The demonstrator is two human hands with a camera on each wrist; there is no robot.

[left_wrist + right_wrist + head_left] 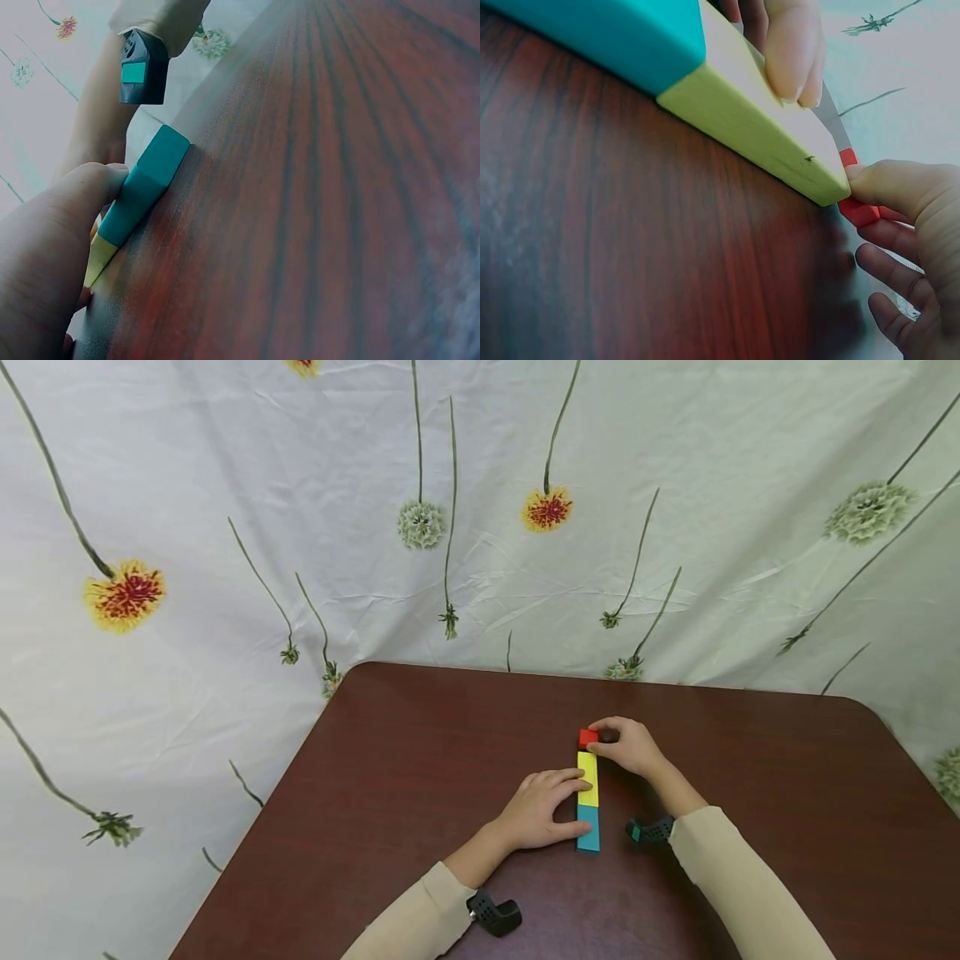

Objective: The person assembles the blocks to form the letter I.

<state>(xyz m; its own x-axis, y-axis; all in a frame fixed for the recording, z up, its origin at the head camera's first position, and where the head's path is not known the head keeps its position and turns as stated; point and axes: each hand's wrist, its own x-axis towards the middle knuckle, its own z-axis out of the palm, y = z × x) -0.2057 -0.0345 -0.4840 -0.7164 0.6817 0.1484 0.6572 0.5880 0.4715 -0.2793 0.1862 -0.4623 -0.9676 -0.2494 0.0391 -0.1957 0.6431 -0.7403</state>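
Three blocks stand in a row on the table, running away from me: a blue block nearest, a yellow block in the middle and a small red block at the far end. My left hand reaches in from the left, fingertips resting on top of the yellow block and thumb on the blue one. My right hand pinches the red block between thumb and forefinger; its other fingers hang loose in the right wrist view. Blue and yellow meet end to end. Whether red touches yellow I cannot tell.
The dark reddish-brown wooden table has rounded far corners. Behind it hangs a pale cloth printed with flowers. Each wrist wears a dark strap, the left one and the right one.
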